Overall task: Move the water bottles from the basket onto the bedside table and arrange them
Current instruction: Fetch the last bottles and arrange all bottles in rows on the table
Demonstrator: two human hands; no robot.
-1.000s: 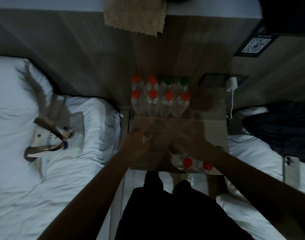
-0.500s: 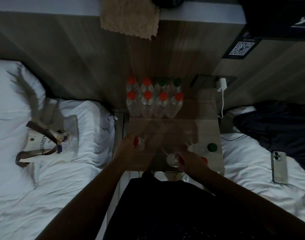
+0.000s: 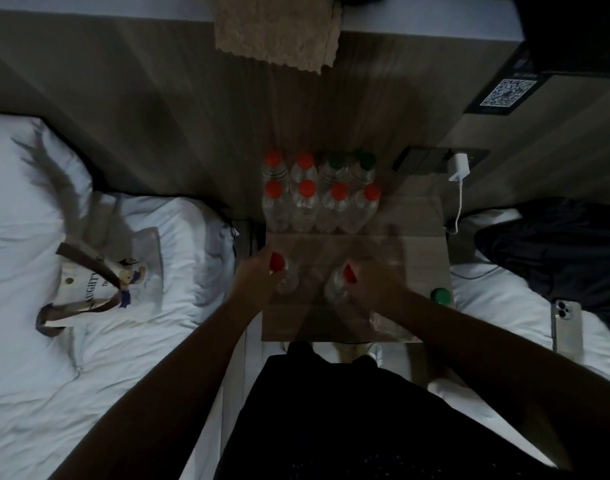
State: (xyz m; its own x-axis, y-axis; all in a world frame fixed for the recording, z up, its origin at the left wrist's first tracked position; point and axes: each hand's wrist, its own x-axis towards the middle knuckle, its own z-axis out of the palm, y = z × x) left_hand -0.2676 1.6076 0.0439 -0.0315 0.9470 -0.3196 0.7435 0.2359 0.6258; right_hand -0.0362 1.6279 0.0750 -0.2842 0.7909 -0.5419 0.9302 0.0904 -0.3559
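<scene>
Several clear water bottles [image 3: 319, 195] stand in two rows at the back of the wooden bedside table [image 3: 421, 237], most with red caps, two with green. My left hand [image 3: 258, 275] grips an upright red-capped bottle [image 3: 281, 271] at the table's left middle. My right hand [image 3: 373, 282] holds another red-capped bottle [image 3: 340, 284], tilted, just right of it. A green-capped bottle [image 3: 439, 295] stands at the table's right front edge. Another clear bottle [image 3: 388, 323] lies under my right forearm. No basket is visible.
A white bed with a printed tote bag [image 3: 106, 282] lies left. On the right bed rest a phone [image 3: 566, 327] and dark clothing [image 3: 553, 251]. A white charger [image 3: 458, 168] is plugged in behind the table. A beige towel [image 3: 276, 29] hangs above.
Both hands moved forward over the table, each carrying a red-capped bottle toward the standing rows. The right-hand bottle rose from lying near the front edge.
</scene>
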